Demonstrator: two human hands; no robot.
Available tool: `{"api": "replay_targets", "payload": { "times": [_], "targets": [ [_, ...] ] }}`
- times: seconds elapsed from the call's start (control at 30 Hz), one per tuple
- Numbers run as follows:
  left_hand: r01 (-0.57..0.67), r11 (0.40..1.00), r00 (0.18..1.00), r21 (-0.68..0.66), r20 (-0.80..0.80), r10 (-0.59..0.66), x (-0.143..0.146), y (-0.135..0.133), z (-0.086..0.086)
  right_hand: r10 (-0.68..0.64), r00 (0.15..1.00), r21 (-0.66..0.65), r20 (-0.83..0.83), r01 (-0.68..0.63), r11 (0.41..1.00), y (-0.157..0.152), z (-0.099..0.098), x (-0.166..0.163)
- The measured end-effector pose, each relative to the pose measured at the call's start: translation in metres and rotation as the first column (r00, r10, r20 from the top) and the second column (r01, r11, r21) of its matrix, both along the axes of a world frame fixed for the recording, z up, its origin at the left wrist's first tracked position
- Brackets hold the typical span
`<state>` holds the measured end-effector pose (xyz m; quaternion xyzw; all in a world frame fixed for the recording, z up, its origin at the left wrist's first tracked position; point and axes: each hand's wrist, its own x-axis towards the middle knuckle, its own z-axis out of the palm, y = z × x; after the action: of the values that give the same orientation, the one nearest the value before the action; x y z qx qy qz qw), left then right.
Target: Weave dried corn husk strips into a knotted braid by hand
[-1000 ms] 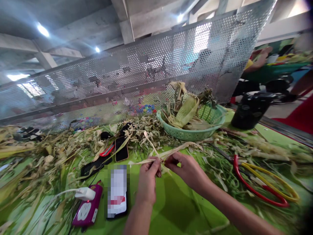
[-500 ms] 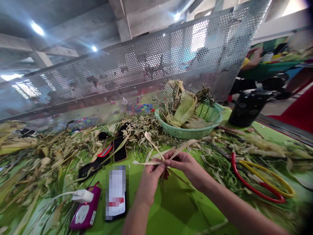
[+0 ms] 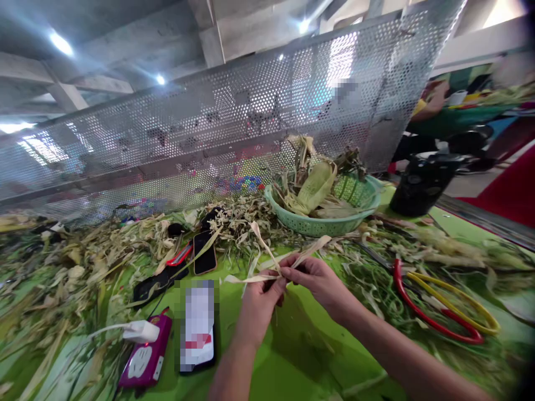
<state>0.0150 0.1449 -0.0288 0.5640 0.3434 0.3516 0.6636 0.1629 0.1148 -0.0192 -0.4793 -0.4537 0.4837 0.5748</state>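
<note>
Above the green tabletop, my left hand (image 3: pixel 264 295) and my right hand (image 3: pixel 311 278) meet at the fingertips, both closed on pale corn husk strips (image 3: pixel 246 278). One strip sticks up between the hands, another points left past my left hand, and a wider one fans out over my right hand. The spot where the strips cross is pinched and partly hidden by my fingers. Left of my left hand lies a phone (image 3: pixel 198 328) with a lit, blurred screen. Scissors (image 3: pixel 438 303) with red and yellow handles rest to the right of my right hand.
Behind my hands stands a green basket (image 3: pixel 320 224) of dry husks. A black container (image 3: pixel 422 186) is at the right edge. A purple power bank (image 3: pixel 144 356), a dark phone (image 3: pixel 205 253) and a red cutter (image 3: pixel 180 254) lie left, among husk scraps (image 3: pixel 83 273). A perforated metal screen (image 3: pixel 200 128) closes the back.
Both hands stay pinched together on the strips. My left fingers have shifted slightly inward and right. A thin strip that trailed down to the right below my hands no longer shows there.
</note>
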Motion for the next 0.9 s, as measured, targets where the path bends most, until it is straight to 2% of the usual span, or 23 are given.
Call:
{"api": "replay_targets", "payload": {
  "times": [0.2, 0.37, 0.43, 0.53, 0.63, 0.7, 0.9],
  "targets": [
    [-0.077, 0.995, 0.994, -0.066, 0.069, 0.082, 0.002, 0.002, -0.003, -0.112, 0.986, 0.038, 0.122, 0.109, 0.993, 0.001, -0.004, 0.002],
    [-0.148, 0.988, 0.985, -0.054, 0.084, 0.152, 0.003, 0.005, -0.007, -0.067, 0.991, -0.052, 0.119, 0.074, 0.996, 0.004, -0.016, -0.002],
    [-0.194, 0.981, 0.980, -0.006, 0.043, 0.194, 0.002, 0.006, -0.007, -0.015, 0.992, -0.086, 0.126, 0.026, 0.996, 0.003, -0.017, -0.004],
    [-0.240, 0.958, 0.964, 0.154, -0.074, 0.254, -0.001, 0.008, -0.006, 0.097, 0.978, -0.112, 0.185, -0.077, 0.991, -0.002, -0.013, -0.007],
    [-0.198, 0.940, 0.959, 0.277, -0.144, 0.244, 0.000, 0.006, -0.006, 0.073, 0.956, 0.006, 0.283, -0.078, 0.997, -0.011, 0.000, -0.011],
    [-0.174, 0.939, 0.958, 0.296, -0.171, 0.231, 0.003, 0.003, -0.006, 0.047, 0.950, 0.092, 0.307, -0.079, 0.993, -0.018, 0.010, -0.014],
    [-0.230, 0.961, 0.959, 0.152, -0.133, 0.250, 0.012, -0.003, -0.006, 0.144, 0.916, 0.181, 0.375, -0.225, 0.958, -0.029, 0.028, -0.019]
  ]
}}
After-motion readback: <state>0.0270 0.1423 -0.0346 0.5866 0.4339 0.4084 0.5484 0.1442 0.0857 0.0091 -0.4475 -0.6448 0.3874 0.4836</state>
